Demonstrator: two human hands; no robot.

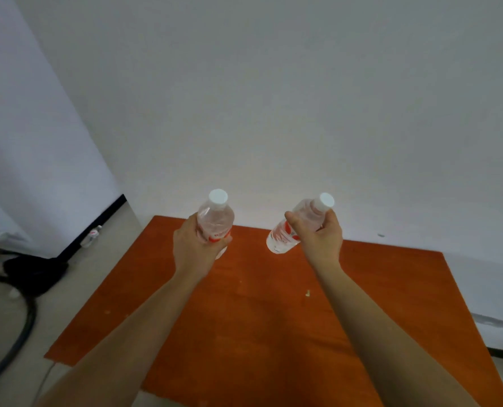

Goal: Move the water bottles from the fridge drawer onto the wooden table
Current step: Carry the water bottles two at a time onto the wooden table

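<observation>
Two water bottles are in hand, both over the far part of the wooden table.

Left hand: fingers and thumb curled round the lower body of the upright bottle, at its red label. White cap on top. The base is partly hidden by the hand, so contact with the tabletop cannot be confirmed.

Right hand: fingers wrapped round the upper body of the tilted bottle, thumb across its near side. The cap leans up and to the right, and the base points down and left, seemingly off the board.

The bottles are apart, with bare board showing between them. Both forearms reach in across the near edge.

Edges: the table's far edge meets the white wall, and both bottles are near that edge. The left edge runs diagonally beside the pale floor. The right edge lies close to the wall. A few pale specks lie on the board between the forearms.

Left of the table, a small floor bottle stands by the black baseboard, and a black cable curves across the floor, well apart from the hands.
</observation>
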